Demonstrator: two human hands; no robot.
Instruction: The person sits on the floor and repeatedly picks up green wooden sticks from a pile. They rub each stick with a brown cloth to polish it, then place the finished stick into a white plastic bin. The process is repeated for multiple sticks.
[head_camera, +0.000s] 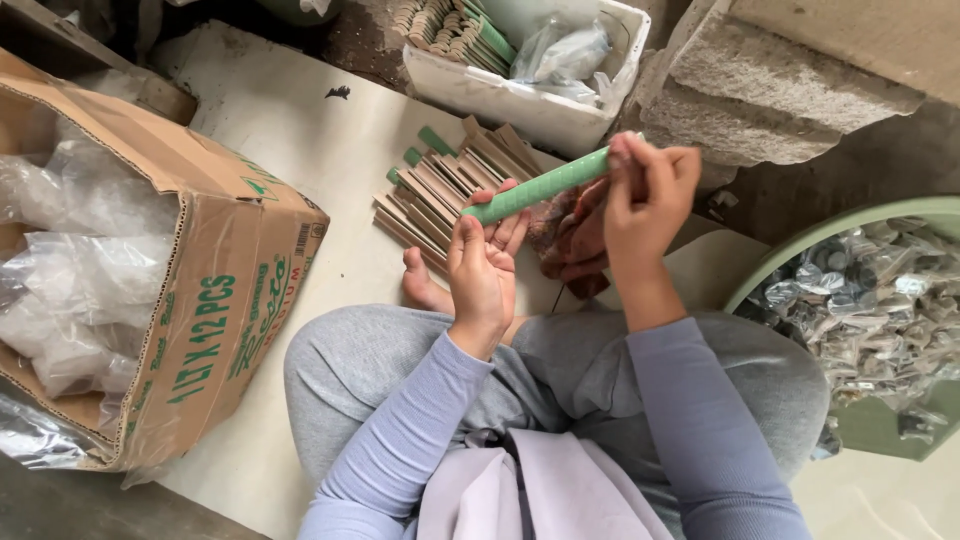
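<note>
Above the lap, a green tube (540, 185) spans both hands. Left hand (483, 262) is closed round its lower end; right hand (645, 200) pinches the upper end with the fingertips. Brown sticks (445, 190) lie stacked on the floor just beyond, cardboard box (215, 290) at left. Risk: the light fingertip pinch may slip, letting the tube's end drop onto the stack.
</note>
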